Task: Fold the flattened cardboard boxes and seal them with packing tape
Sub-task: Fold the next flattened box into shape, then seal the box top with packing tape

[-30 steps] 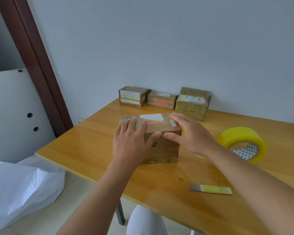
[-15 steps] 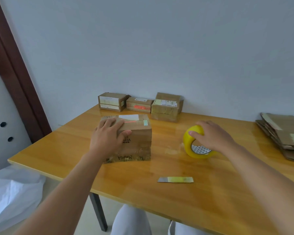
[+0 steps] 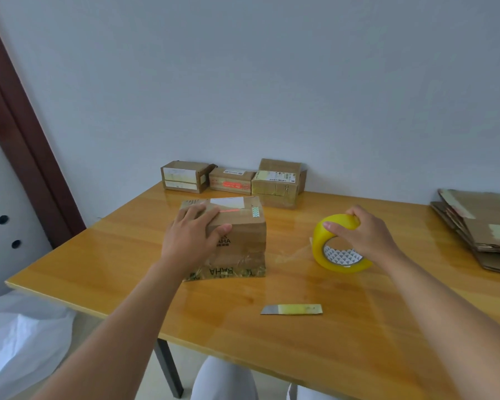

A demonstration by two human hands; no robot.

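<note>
On glossy wooden table [image 3: 358, 327] by white wall [image 3: 272, 82], left hand [image 3: 189, 241] flat on box [image 3: 240, 241], right grip [image 3: 364, 235] clamping tape roll [image 3: 326, 255].

Single head-worn view, forward and down over the table [image 3: 272, 336], close.

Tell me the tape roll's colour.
Yellow tape roll, white patterned core; the head view shows it, gripped by the right hand.

The left hand [image 3: 188, 243] hides the near left corner of the box [image 3: 237, 241], whose printed lettering is partly covered. The stack of flat cardboard [image 3: 482, 226] runs off the right edge. Labels on the three boxes by the wall [image 3: 231, 180] are too small to read. The bench [image 3: 272, 336] is cut off at lower right.
</note>
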